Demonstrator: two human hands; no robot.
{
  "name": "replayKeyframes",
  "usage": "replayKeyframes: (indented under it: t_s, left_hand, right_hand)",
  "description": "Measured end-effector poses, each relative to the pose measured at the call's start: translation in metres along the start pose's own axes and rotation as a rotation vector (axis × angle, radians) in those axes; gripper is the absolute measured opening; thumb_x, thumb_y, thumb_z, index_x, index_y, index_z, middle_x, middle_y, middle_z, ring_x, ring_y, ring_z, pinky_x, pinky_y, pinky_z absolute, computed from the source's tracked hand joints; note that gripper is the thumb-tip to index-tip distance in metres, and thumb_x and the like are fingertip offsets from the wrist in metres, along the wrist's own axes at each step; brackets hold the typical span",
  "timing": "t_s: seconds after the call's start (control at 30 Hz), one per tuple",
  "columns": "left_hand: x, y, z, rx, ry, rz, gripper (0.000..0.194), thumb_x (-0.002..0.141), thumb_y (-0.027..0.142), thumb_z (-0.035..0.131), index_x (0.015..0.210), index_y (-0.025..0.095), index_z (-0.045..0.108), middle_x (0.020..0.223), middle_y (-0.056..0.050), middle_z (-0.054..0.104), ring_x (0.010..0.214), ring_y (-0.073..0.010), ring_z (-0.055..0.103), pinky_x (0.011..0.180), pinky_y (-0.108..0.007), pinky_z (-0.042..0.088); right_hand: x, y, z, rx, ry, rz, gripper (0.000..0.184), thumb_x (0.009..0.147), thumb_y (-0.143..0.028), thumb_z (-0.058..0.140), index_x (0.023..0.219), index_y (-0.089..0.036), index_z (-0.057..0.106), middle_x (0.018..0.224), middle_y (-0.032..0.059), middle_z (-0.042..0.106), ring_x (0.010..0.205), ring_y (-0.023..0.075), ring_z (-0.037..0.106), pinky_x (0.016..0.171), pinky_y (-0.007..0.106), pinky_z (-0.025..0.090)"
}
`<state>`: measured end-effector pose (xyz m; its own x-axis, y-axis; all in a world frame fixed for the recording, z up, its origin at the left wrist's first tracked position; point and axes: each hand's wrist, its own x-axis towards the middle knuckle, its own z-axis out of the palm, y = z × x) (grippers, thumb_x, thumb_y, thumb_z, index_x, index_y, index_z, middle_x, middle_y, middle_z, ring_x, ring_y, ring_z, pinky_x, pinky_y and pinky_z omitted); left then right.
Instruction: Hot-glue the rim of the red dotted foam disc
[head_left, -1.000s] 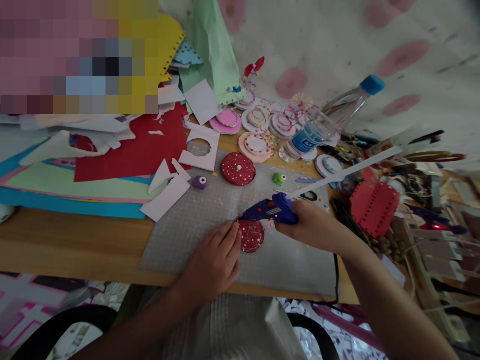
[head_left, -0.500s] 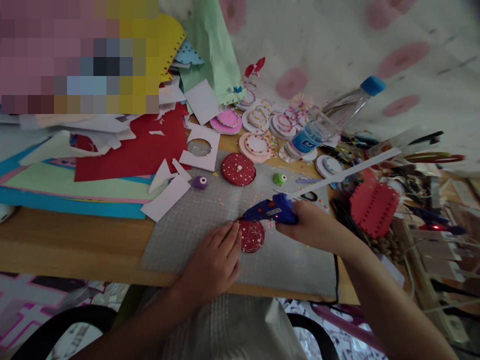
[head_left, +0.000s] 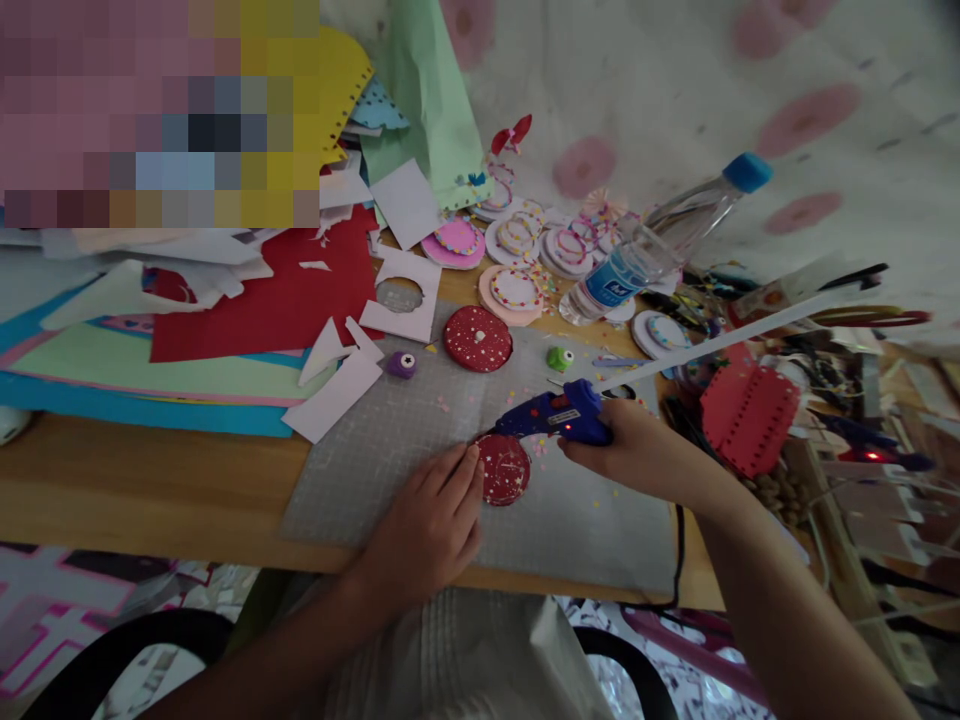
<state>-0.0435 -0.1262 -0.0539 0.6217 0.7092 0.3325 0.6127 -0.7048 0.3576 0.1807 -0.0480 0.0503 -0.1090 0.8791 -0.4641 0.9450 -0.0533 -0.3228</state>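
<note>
My right hand [head_left: 634,450] grips a blue glue gun [head_left: 555,416] with a white glue stick [head_left: 720,340] jutting out behind it. The gun's nozzle points left at the upper edge of a small red speckled disc [head_left: 504,468] lying on the grey grid cutting mat [head_left: 390,450]. My left hand [head_left: 427,525] lies flat on the mat with its fingers stretched out, the fingertips pressing the disc's left edge. A second, larger red speckled disc [head_left: 477,338] lies farther back on the mat.
Red, green and blue paper sheets [head_left: 255,300] pile up at the left. White paper scraps [head_left: 334,395], a purple punch [head_left: 402,364] and a green punch [head_left: 558,357] lie nearby. Decorated round cutouts [head_left: 516,288], a tilted water bottle [head_left: 645,250] and tools [head_left: 825,380] crowd the back right.
The glue gun and my right hand have shifted slightly to the right and the nozzle has drawn back from the disc. My left hand has stayed put.
</note>
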Motion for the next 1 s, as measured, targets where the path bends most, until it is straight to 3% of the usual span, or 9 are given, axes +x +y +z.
replayKeyframes:
  t_s: [0.13, 0.6, 1.0]
  left_hand:
    - [0.001, 0.001, 0.001, 0.010, 0.008, 0.007, 0.041, 0.086, 0.017, 0.052, 0.121, -0.002, 0.061, 0.131, -0.022, 0.059, 0.121, -0.0347, 0.053, 0.100, -0.047, 0.048]
    - [0.009, 0.003, -0.002, 0.058, -0.006, -0.002, 0.032, 0.086, 0.014, 0.048, 0.111, 0.004, 0.065, 0.125, -0.018, 0.064, 0.118, -0.0308, 0.056, 0.099, -0.043, 0.046]
    - [0.002, 0.010, 0.001, 0.145, 0.044, -0.009, 0.042, 0.085, 0.016, 0.046, 0.119, -0.001, 0.062, 0.131, -0.021, 0.061, 0.122, -0.0323, 0.055, 0.100, -0.041, 0.045]
  right_hand:
    - [-0.001, 0.007, 0.000, 0.057, 0.008, -0.031, 0.018, 0.071, -0.034, 0.053, 0.058, -0.021, 0.049, 0.049, -0.0059, 0.037, 0.046, 0.0080, 0.033, 0.044, 0.022, 0.028]
    - [-0.007, 0.014, -0.005, 0.197, -0.011, 0.159, 0.027, 0.070, -0.046, 0.055, 0.063, -0.020, 0.055, 0.045, -0.0057, 0.040, 0.041, 0.0102, 0.040, 0.041, 0.024, 0.031]
    - [-0.014, 0.027, 0.024, 0.683, -0.015, 0.274, 0.035, 0.065, -0.050, 0.067, 0.067, -0.019, 0.052, 0.048, -0.0062, 0.048, 0.039, 0.0082, 0.044, 0.038, 0.022, 0.035]
